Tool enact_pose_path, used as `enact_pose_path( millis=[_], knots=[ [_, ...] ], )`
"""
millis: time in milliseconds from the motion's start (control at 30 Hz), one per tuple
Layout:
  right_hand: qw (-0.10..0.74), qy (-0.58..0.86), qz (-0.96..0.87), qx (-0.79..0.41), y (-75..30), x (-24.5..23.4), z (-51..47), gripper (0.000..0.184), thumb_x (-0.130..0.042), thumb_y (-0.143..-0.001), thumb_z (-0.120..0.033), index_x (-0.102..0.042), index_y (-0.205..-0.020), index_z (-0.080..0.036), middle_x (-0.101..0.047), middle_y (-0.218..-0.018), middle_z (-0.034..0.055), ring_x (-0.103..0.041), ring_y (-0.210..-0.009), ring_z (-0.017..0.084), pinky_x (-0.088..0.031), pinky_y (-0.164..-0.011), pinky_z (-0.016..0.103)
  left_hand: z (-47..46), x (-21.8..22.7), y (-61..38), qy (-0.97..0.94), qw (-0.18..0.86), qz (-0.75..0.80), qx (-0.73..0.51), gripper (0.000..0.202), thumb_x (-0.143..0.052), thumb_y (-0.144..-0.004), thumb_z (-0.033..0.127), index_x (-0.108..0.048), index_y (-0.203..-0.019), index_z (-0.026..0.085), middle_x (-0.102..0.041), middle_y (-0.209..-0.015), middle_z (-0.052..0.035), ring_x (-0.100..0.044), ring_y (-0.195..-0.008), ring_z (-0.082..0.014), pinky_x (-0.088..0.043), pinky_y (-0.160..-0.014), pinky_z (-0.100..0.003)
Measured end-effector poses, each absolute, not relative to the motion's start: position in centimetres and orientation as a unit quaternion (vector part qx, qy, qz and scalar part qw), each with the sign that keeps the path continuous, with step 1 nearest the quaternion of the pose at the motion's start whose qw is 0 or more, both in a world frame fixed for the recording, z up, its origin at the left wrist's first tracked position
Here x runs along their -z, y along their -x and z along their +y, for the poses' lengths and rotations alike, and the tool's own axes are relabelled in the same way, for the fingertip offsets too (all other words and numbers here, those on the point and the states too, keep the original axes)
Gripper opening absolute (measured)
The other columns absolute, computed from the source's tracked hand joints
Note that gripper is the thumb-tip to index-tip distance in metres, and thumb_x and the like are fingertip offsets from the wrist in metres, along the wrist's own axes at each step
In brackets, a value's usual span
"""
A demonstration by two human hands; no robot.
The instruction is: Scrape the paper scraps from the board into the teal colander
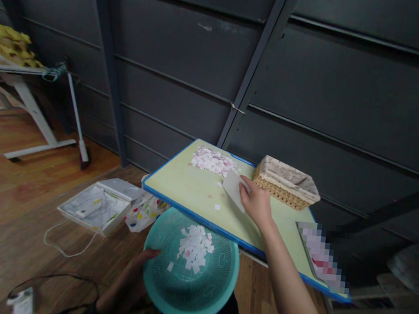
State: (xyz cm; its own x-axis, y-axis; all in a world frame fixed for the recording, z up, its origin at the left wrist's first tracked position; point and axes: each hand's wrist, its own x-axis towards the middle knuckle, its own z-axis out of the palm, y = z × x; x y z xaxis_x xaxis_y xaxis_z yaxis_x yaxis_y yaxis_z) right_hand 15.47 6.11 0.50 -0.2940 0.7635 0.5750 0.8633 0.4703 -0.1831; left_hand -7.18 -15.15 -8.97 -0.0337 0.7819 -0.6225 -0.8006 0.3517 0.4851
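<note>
My left hand (143,264) grips the left rim of a teal plastic colander (222,276), its thumb over the edge and the other fingers hidden below. Small white paper pieces (196,247) lie heaped inside the colander. Over the pale yellow table (180,184) my right hand (257,201) is closed on a flat whitish card (234,189), which is held tilted. Beyond the card, a flat pile of paper scraps (214,161) with pinkish marks spreads near the table's far edge. A few loose scraps lie close to the card.
A cloth-lined wicker basket (284,186) stands at the table's back right. A blurred-out flat item (320,256) lies at the right end. On the floor at left are an open white box (97,205), a dotted bag (147,212) and a power strip (22,302) with cables.
</note>
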Motion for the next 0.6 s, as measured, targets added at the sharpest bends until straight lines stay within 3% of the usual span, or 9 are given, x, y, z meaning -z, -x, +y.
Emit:
enact_pose_path(
  millis=[200, 333, 533, 600],
  knots=[
    [0.326, 0.498, -0.800, 0.081, -15.3, -0.7, 6.4, 0.038, -0.047, -0.091, -0.026, -0.073, -0.117, -0.015, -0.078, -0.098, 0.0126, -0.074, -0.073, 0.025, -0.055, -0.071, 0.032, -15.3, 8.5, 7.1, -0.009, 0.693, 0.450, -0.563, 0.072, -0.067, -0.081, 0.022, -0.041, -0.146, 0.002, -0.080, -0.111, -0.0176, -0.071, -0.111, -0.0345, -0.052, -0.104, -0.049],
    [0.314, 0.500, -0.803, 0.081, -15.2, -0.6, 6.2, 0.040, -0.046, -0.090, -0.024, -0.073, -0.117, -0.013, -0.079, -0.093, 0.0131, -0.074, -0.070, 0.025, -0.054, -0.069, 0.032, -15.5, 8.7, 7.4, -0.004, 0.710, 0.426, -0.561, 0.076, -0.069, -0.078, 0.022, -0.040, -0.146, 0.002, -0.081, -0.107, -0.0156, -0.069, -0.115, -0.0344, -0.050, -0.106, -0.049],
    [0.305, 0.508, -0.800, 0.089, -16.4, -1.3, 4.7, 0.039, -0.047, -0.090, -0.028, -0.075, -0.113, -0.016, -0.079, -0.085, 0.0109, -0.073, -0.066, 0.025, -0.053, -0.066, 0.031, -15.5, 9.4, 7.6, -0.012, 0.716, 0.403, -0.570, 0.065, -0.067, -0.083, 0.026, -0.046, -0.143, 0.011, -0.083, -0.101, -0.0091, -0.068, -0.118, -0.0327, -0.044, -0.111, -0.050],
    [0.295, 0.518, -0.797, 0.099, -16.7, -1.7, 4.2, 0.039, -0.047, -0.090, -0.029, -0.076, -0.112, -0.016, -0.078, -0.081, 0.0110, -0.073, -0.064, 0.026, -0.053, -0.065, 0.032, -15.5, 9.3, 7.6, -0.017, 0.717, 0.403, -0.568, 0.064, -0.064, -0.085, 0.025, -0.045, -0.144, 0.010, -0.083, -0.103, -0.0092, -0.068, -0.118, -0.0319, -0.044, -0.111, -0.048]
  ],
)
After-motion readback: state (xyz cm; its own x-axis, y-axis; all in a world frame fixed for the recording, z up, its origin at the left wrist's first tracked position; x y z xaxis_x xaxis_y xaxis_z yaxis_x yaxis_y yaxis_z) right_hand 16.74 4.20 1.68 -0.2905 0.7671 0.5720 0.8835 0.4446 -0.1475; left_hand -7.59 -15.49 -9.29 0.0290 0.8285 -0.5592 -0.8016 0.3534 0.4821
